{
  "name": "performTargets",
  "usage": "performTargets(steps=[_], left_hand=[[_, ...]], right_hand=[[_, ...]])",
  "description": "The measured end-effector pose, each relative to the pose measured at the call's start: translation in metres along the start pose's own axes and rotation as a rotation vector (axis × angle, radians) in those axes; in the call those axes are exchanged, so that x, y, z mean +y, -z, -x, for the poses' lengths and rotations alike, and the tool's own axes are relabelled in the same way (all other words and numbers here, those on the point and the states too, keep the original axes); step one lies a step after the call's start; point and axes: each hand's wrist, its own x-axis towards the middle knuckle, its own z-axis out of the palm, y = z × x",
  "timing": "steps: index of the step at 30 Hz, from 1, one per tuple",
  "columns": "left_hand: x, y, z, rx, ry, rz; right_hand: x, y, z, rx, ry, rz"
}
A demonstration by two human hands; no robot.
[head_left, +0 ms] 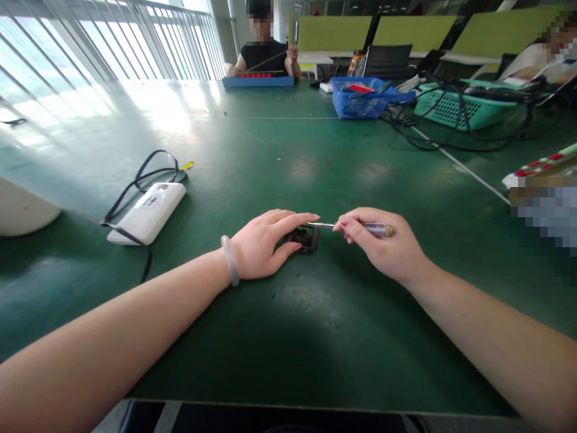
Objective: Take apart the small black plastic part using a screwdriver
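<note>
The desk (252,174) spread out as a broad, smooth green sheet, glossy where light struck it toward its far left corner. Near its far right corner sat a pale green plastic basket (482,114), its wall pierced with small holes, and beside it, toward the far edge, a smaller blue lattice basket (360,107). Left of the middle lay a white, smooth-cased block (153,210) with rounded corners, a thin black cord (148,263) looped about it.

The left hand (264,243) rested flat-backed on the desk, thumb and fingers closed around a small black piece (309,240). The right hand (392,246) gripped a slim tool (378,229) by its translucent, rounded handle, the shiny metal shaft pointing left to the piece's far side; whether the tip touched was too small to tell. The black piece, dark and squared at its right end, lay nearer the desk's near edge than its far one. A smooth, milky bangle (229,260) circled the left wrist.
</note>
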Motion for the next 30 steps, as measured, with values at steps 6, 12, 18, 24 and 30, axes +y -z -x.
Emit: performTargets(steps=[6,12,18,24,30], left_hand=[[-0.003,-0.002,0.000,-0.050,0.022,0.066],[-0.004,-0.004,-0.001,-0.071,0.092,0.061],[-0.008,-0.006,-0.003,-0.103,0.132,0.044],[-0.010,-0.006,-0.006,-0.065,0.306,-0.017],[-0.011,-0.006,-0.005,-0.054,0.316,-0.016]], right_hand=[[0.000,0.000,0.000,0.001,-0.005,0.004],[-0.002,0.000,0.000,0.002,0.003,0.009],[-0.002,0.000,0.000,0.032,-0.002,-0.004],[-0.004,0.006,0.007,0.129,0.132,-0.064],[-0.008,0.007,0.010,-0.110,0.348,-0.056]])
